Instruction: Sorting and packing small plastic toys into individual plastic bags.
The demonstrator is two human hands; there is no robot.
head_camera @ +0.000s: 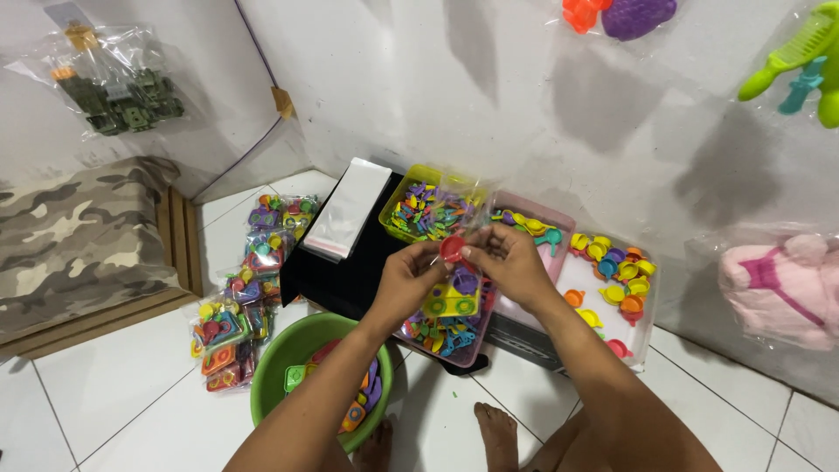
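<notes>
My left hand [409, 278] grips a clear plastic bag [454, 291] that holds small plastic toy pieces, a yellow one and a purple one among them. My right hand [507, 258] pinches a small red toy cup [453, 248] at the mouth of the bag. Both hands hover above a pink tray [559, 221] of mixed colourful toy pieces. My bare feet show on the white tile floor below.
A yellow tray [391, 215] of small pieces, a white tray [648, 323] of toy cups, a stack of clear bags [348, 210] on a black box, a green basin [288, 363] of toy parts, filled toy bags [240, 301] on the floor, a camouflage cushion [70, 236]. Bagged toys hang on the wall.
</notes>
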